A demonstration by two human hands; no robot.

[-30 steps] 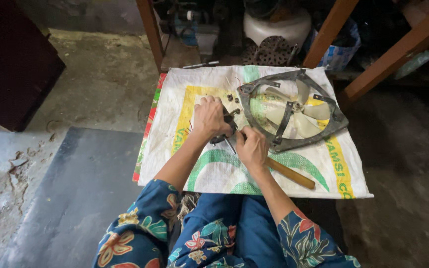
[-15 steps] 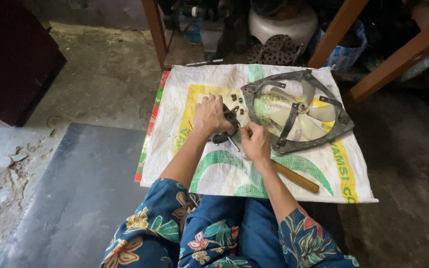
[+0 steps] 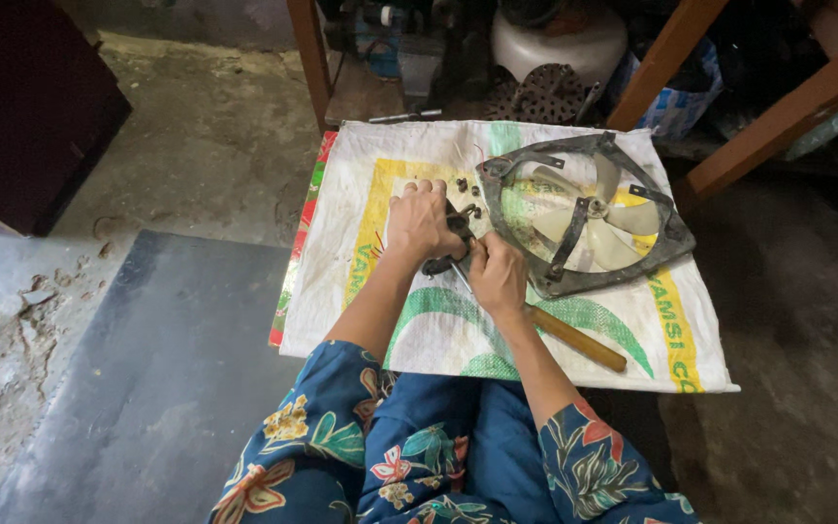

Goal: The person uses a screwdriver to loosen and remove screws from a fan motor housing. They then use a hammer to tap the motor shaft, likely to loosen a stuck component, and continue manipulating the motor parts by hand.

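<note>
Sacking is covering the floor in front of me: a white woven sack (image 3: 419,330) with green, yellow and red print is lying flat on rough, stained concrete (image 3: 206,146), and a dark grey slab (image 3: 147,388) is sitting to its left. I am looking down at both hands working over the middle of that sack. My left hand (image 3: 421,221) is curled with its fingers clenched on a small dark metal part (image 3: 448,254), pinning it near the sack's yellow band. My right hand (image 3: 499,275) is pressing in just beside it, fingers clenched around a thin tool whose tip is hidden; I cannot tell what kind it is. A wooden-handled tool (image 3: 579,340) is lying on the sack just beyond my right wrist. A few small dark screws (image 3: 462,184) are resting near my left knuckles. A square dark fan frame (image 3: 584,215) with pale translucent blades is lying flat on the sack's far right, touching nothing I am holding. Reddish wooden legs (image 3: 310,58) are rising behind the sack, with cluttered pots and bags in shadow beneath them.
</note>
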